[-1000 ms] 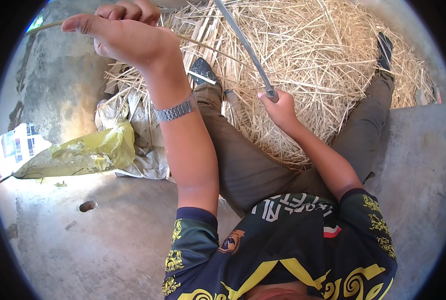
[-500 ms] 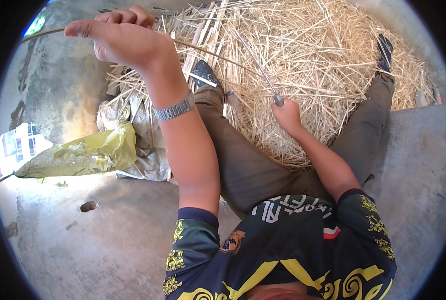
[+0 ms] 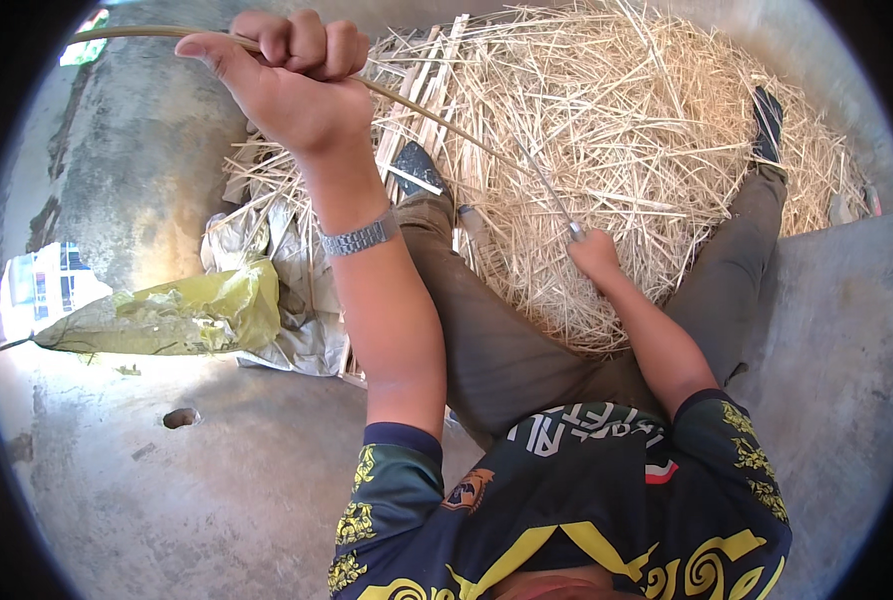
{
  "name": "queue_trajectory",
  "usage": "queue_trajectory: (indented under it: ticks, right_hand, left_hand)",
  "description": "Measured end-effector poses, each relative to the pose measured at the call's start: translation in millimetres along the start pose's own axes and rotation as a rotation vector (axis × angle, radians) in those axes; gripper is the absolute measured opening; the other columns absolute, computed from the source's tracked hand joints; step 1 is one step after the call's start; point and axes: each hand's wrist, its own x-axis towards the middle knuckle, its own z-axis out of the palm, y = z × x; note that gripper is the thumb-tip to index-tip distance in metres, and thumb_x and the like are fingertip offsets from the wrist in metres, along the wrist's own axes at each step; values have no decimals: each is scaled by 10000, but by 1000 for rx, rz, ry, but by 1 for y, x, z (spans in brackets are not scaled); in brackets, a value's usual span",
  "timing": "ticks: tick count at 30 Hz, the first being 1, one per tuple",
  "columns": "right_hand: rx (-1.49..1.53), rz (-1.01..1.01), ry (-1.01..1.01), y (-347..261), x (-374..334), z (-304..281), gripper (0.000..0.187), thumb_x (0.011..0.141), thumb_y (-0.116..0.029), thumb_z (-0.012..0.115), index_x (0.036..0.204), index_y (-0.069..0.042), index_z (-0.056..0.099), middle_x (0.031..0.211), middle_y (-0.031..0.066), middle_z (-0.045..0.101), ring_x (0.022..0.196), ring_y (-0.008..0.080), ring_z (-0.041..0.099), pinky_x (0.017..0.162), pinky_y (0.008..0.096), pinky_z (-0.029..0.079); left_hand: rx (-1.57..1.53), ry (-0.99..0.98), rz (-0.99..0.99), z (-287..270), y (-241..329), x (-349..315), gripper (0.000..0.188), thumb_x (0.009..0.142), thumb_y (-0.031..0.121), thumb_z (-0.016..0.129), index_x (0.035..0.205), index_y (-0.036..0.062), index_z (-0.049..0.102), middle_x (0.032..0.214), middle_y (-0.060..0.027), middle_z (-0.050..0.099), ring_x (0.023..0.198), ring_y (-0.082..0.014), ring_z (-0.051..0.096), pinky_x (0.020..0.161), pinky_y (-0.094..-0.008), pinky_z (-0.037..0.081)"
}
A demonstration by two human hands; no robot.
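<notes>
My left hand (image 3: pixel 301 95) is raised at the upper left, its fingers wrapped round a long thin cane-like strip (image 3: pixel 436 118). One end of the strip bends out past the thumb to the left. The other slants down to the right over the straw and meets the knife's blade. In my right hand (image 3: pixel 594 256), closed in front of my right thigh, is a knife with a narrow blade (image 3: pixel 552 193) and a silver collar. Its handle is mostly hidden in the fist. The blade points up and left, crossing the strip; whether they touch I cannot tell.
A heap of straw-like shavings (image 3: pixel 606 120) lies between and beyond my spread legs. Flat pale strips (image 3: pixel 421 95) lie at its left. A yellow sack (image 3: pixel 201 310) and crumpled whitish sacking (image 3: pixel 301 330) sit left of my leg. The concrete floor (image 3: pixel 246 480) has a hole (image 3: pixel 179 418).
My left hand has shifted right, with its fingers curled further over the strip. My right hand has moved slightly down and right with the knife. The whole view has shifted a little.
</notes>
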Motion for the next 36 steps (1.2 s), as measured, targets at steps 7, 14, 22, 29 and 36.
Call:
queue_trajectory:
  ticks: [7, 14, 22, 29, 36]
  right_hand:
    - [343, -414, -71, -128, -105, -24, 266, 913, -182, 641, 698, -32, 591, 598, 9, 548, 527, 101, 480, 504, 318, 381]
    - [403, -340, -92, -89, -91, 7, 277, 882, -181, 649, 659, -44, 559, 567, 7, 541, 509, 106, 481, 496, 326, 381]
    - [424, -463, -60, -125, -120, -21, 260, 880, -185, 658, 700, -11, 590, 599, 49, 578, 524, 129, 527, 501, 368, 403]
    - [267, -239, -96, -56, -57, 13, 246, 887, -183, 655, 716, -18, 593, 592, 63, 564, 529, 160, 539, 500, 371, 410]
    - [260, -395, -61, -117, -99, -24, 225, 881, -199, 665, 785, 2, 636, 649, 95, 612, 553, 181, 560, 562, 375, 453]
  left_hand:
    - [-170, -193, 43, 15, -9, -11, 620, 952, 730, 409, 650, 204, 281, 543, 56, 146, 475, -100, 104, 440, -294, 106]
    - [83, 5, 81, 55, -8, -33, 696, 903, 823, 387, 668, 182, 253, 559, 56, 119, 502, -111, 78, 485, -302, 98]
    - [16, 8, 126, 44, -12, -27, 692, 906, 817, 383, 664, 187, 227, 551, 53, 112, 498, -116, 76, 462, -302, 112]
    - [217, 58, 211, 61, -13, -30, 662, 932, 791, 381, 685, 193, 235, 550, 47, 119, 493, -111, 91, 450, -306, 133]
    - [146, 71, 223, 38, -16, -20, 655, 948, 788, 353, 714, 184, 257, 556, 39, 130, 503, -122, 92, 473, -312, 105]
